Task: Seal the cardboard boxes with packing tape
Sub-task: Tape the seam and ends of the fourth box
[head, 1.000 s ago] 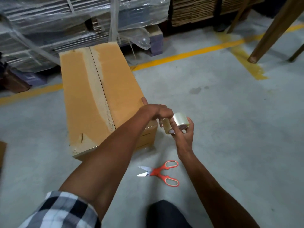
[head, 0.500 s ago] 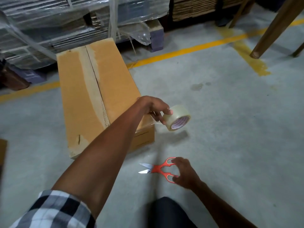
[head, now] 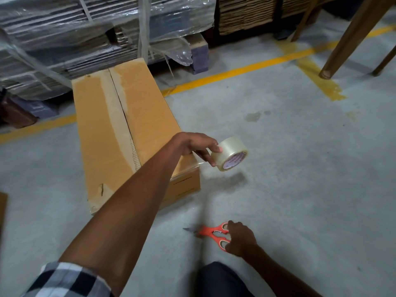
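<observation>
A long cardboard box lies on the concrete floor with its flaps closed and a pale tape strip along its centre seam. My left hand holds a roll of clear packing tape in the air just right of the box's near right corner. A thin strand of tape runs from the roll back to that corner. My right hand grips the handles of orange scissors lying on the floor in front of my knee.
Wrapped stacks of flat cardboard on pallets stand behind the box. A yellow floor line runs across the back. Wooden legs stand at the top right. My dark-trousered knee is at the bottom.
My right hand let go of the tape roll and dropped to the scissors on the floor, closing on their handles. My left hand keeps the roll and has moved it slightly right.
</observation>
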`<state>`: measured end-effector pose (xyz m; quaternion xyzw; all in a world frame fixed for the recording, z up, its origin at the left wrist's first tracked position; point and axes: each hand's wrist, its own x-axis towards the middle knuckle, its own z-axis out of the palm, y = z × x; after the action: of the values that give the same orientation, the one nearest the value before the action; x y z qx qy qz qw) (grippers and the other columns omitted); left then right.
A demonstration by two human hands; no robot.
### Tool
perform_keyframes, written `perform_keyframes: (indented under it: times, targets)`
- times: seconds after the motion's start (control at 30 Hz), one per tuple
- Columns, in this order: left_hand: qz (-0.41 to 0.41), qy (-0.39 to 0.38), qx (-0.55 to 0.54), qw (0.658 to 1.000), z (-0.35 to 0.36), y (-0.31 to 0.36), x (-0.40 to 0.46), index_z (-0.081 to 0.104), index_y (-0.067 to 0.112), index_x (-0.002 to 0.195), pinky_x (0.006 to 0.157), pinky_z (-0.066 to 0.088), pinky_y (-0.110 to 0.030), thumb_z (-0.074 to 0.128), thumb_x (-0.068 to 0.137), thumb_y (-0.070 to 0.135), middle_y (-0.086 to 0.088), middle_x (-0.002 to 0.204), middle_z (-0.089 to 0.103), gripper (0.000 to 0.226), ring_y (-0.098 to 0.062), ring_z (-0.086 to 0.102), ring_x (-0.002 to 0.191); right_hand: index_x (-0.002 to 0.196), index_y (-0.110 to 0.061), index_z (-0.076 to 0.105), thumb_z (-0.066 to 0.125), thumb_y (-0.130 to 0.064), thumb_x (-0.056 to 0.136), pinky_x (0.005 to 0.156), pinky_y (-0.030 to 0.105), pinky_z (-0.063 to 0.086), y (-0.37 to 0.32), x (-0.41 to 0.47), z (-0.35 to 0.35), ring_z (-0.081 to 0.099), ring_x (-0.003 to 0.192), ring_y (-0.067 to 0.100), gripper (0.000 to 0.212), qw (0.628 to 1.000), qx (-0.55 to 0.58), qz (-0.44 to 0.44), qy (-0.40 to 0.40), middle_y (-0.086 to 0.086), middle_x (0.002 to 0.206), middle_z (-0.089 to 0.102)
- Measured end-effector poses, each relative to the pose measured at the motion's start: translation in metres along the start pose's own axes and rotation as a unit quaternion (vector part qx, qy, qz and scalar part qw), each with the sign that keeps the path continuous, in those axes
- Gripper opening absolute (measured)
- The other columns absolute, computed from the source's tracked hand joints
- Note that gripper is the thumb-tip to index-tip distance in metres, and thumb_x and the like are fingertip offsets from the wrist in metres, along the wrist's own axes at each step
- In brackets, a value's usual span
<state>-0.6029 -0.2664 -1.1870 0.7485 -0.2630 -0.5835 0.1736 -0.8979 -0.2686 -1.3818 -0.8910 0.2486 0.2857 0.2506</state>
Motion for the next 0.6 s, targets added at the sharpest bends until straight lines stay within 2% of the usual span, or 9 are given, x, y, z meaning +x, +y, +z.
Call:
perform_keyframes:
  times: [0.07, 0.13, 0.17, 0.2, 0.27, 0.33, 0.43, 0.5, 0.6]
  targets:
    - [0.006, -0.005, 0.002, 1.0, -0.001, -0.004, 0.004, 0.066, 0.026, 0.114, 0.12, 0.025, -0.042, 0.056, 0.102, 0.04, -0.006, 0.108, 0.079, 0.02, -0.017, 0.067, 0.116, 0.11, -0.015, 0.07, 0.077, -0.067, 0.06, 0.078, 0.02, 0.046, 0.011, -0.011, -0.024, 0.07, 0.102, 0.017, 0.072, 0.994, 0.094, 0.013, -0.055, 0.001, 0.108, 0.074]
    - [-0.001, -0.001, 0.004, 1.0, -0.003, -0.006, 0.007, 0.066, 0.028, 0.113, 0.123, 0.017, -0.049, 0.056, 0.101, 0.041, -0.005, 0.108, 0.079, 0.02, -0.019, 0.064, 0.122, 0.079, -0.018, 0.07, 0.083, -0.081, 0.043, 0.065, 0.023, 0.043, 0.027, -0.024, -0.039, 0.067, 0.073, 0.012, 0.073, 0.972, 0.215, -0.008, -0.09, -0.002, 0.076, 0.07]
    - [-0.002, -0.003, 0.004, 1.0, -0.003, -0.006, 0.008, 0.065, 0.028, 0.114, 0.123, 0.014, -0.051, 0.056, 0.101, 0.042, -0.004, 0.109, 0.079, 0.021, -0.019, 0.063, 0.123, 0.076, -0.02, 0.065, 0.083, -0.083, 0.044, 0.063, 0.026, 0.042, 0.034, -0.034, -0.041, 0.059, 0.065, 0.011, 0.073, 0.947, 0.299, -0.01, -0.113, -0.003, 0.072, 0.064]
    - [0.0, -0.007, 0.003, 1.0, -0.003, -0.005, 0.007, 0.065, 0.028, 0.115, 0.123, 0.012, -0.053, 0.055, 0.101, 0.042, -0.004, 0.11, 0.079, 0.022, -0.018, 0.062, 0.125, 0.084, -0.021, 0.062, 0.081, -0.083, 0.052, 0.06, 0.026, 0.04, 0.035, -0.045, -0.047, 0.05, 0.063, 0.009, 0.072, 0.911, 0.385, -0.005, -0.147, -0.005, 0.074, 0.059]
    - [-0.002, -0.01, 0.002, 1.0, -0.003, -0.005, 0.007, 0.064, 0.028, 0.117, 0.123, 0.01, -0.053, 0.054, 0.102, 0.042, -0.004, 0.108, 0.079, 0.023, -0.017, 0.06, 0.127, 0.099, -0.023, 0.055, 0.068, -0.078, 0.073, 0.053, 0.02, 0.033, 0.03, -0.064, -0.06, 0.04, 0.062, 0.006, 0.063, 0.824, 0.521, 0.005, -0.222, -0.006, 0.081, 0.052]
    - [-0.008, -0.011, -0.003, 1.0, -0.003, -0.006, 0.005, 0.063, 0.029, 0.119, 0.122, 0.008, -0.053, 0.053, 0.101, 0.042, -0.004, 0.108, 0.079, 0.024, -0.017, 0.059, 0.128, 0.101, -0.022, 0.051, 0.058, -0.081, 0.074, 0.05, 0.016, 0.032, 0.021, -0.073, -0.074, 0.041, 0.061, 0.004, 0.065, 0.794, 0.558, -0.01, -0.24, -0.007, 0.081, 0.051]
    - [0.0, -0.012, -0.006, 1.0, -0.003, -0.006, 0.007, 0.064, 0.029, 0.119, 0.123, 0.004, -0.055, 0.054, 0.101, 0.042, -0.004, 0.113, 0.078, 0.024, -0.018, 0.059, 0.128, 0.093, -0.02, 0.053, 0.05, -0.085, 0.076, 0.052, 0.017, 0.035, 0.003, -0.07, -0.094, 0.043, 0.06, 0.003, 0.068, 0.823, 0.521, -0.073, -0.213, -0.01, 0.076, 0.055]
    - [0.002, -0.011, -0.01, 1.0, -0.002, -0.006, 0.006, 0.064, 0.028, 0.118, 0.122, 0.004, -0.055, 0.054, 0.102, 0.041, -0.004, 0.112, 0.078, 0.023, -0.017, 0.06, 0.127, 0.089, -0.018, 0.056, 0.049, -0.087, 0.076, 0.053, 0.018, 0.037, -0.006, -0.062, -0.105, 0.045, 0.059, 0.004, 0.07, 0.852, 0.477, -0.097, -0.192, -0.005, 0.076, 0.057]
    - [0.011, -0.008, -0.014, 1.0, 0.0, -0.005, 0.003, 0.064, 0.023, 0.122, 0.121, 0.006, -0.054, 0.054, 0.103, 0.039, -0.004, 0.11, 0.078, 0.026, -0.014, 0.064, 0.122, 0.087, -0.016, 0.057, 0.051, -0.09, 0.075, 0.057, 0.019, 0.041, -0.02, -0.048, -0.115, 0.049, 0.059, 0.005, 0.075, 0.867, 0.453, -0.113, -0.174, 0.002, 0.076, 0.059]
